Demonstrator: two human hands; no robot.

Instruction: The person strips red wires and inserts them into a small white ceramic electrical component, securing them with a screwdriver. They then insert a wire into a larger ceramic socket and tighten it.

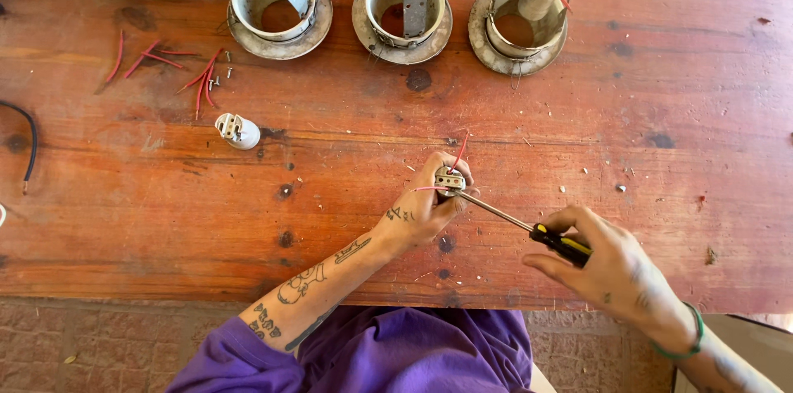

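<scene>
The left hand [429,203] holds a small white lamp socket [448,181] just above the tabletop [330,195], near the front edge and slightly right of centre. Its grip is pressed around the socket body, fingers curled over the top and thumb below. Two thin red wires [459,151] project from the socket, one upward and one to the left.

The right hand [615,273] is closed on the black-and-yellow handle of a screwdriver [529,228]. The grip wraps the handle, fingers folded over it.

Key relation: the screwdriver's long axis runs diagonally, from the handle at lower right to the tip at upper left. The tip meets the socket on the side facing the right hand. The socket therefore lies up and to the left of the right grip, in line with the shaft. The left hand is the nearer one to the socket; the right hand stands well apart, joined only by the shaft.

Three round metal lamp housings [402,9] stand in a row at the far edge. A second white socket [237,130] and cut red wire pieces [201,81] lie to the left.
</scene>
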